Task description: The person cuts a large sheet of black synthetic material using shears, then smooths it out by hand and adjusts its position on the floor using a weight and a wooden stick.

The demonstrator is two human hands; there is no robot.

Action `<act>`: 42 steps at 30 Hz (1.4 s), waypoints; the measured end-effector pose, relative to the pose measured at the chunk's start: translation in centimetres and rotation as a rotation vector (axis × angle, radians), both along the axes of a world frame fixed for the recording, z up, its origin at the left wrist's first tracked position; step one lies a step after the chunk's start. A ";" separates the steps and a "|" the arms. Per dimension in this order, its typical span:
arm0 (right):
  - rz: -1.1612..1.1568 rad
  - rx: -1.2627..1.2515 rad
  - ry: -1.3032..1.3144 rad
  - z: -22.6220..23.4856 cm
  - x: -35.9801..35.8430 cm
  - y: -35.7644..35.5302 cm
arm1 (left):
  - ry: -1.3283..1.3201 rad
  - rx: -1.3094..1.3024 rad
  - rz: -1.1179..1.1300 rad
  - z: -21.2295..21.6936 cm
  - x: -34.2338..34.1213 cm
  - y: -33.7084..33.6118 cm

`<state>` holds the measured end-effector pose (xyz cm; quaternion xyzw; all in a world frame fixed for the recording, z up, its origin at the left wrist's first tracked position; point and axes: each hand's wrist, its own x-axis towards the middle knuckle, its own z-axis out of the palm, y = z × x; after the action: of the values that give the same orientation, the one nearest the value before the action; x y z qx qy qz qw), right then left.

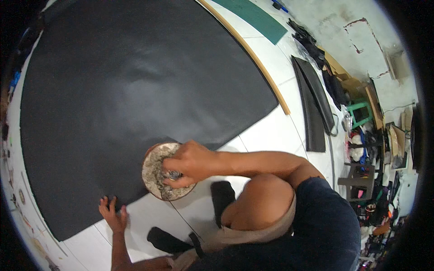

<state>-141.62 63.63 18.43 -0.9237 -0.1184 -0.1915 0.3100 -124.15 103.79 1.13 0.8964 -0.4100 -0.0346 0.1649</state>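
Note:
A large black sheet (90, 113), smooth and leather-like, lies spread over a white tiled floor. My right hand (192, 165) is closed at the middle of a round weight (156, 180) with a rough, grey, concrete-like top and a brownish rim. Something shiny and metallic shows among its fingers, though the grip itself is partly hidden. The weight stands over the near edge of the sheet. Further left, my left hand (115, 217) rests with spread fingers, its fingertips on the sheet's near edge.
A long wooden strip (253, 61) runs along the sheet's right edge. Beyond it lie a green strip (257, 20) and folded black pieces (312, 108). A green plastic stool (360, 113), a dark stool (359, 183) and clutter line the right wall. My knee and black-covered feet are close below the weight.

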 end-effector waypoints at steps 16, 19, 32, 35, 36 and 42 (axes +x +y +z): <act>-0.191 0.410 0.406 -2.0 5.0 -7.2 | -0.002 0.262 0.235 2.6 3.0 -8.4; -0.769 0.134 0.540 -6.7 3.3 -14.2 | -0.056 0.348 0.198 1.3 4.4 -10.6; -1.362 -0.226 0.710 -15.3 -14.3 -23.6 | -0.039 0.499 0.217 0.9 5.2 -11.6; -1.343 -0.210 0.768 -15.8 -14.5 -23.8 | -0.049 0.473 0.193 0.6 5.0 -11.4; -1.337 -0.208 0.808 -15.4 -14.5 -24.0 | -0.053 0.448 0.178 0.8 5.0 -11.6; -1.048 -0.013 1.302 -7.3 -10.0 -28.0 | 0.237 0.512 0.138 4.3 7.9 -11.4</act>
<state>-151.67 35.62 11.14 -0.7869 0.5284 0.2618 0.1818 -116.23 92.43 5.40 0.9243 -0.3038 -0.2303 -0.0180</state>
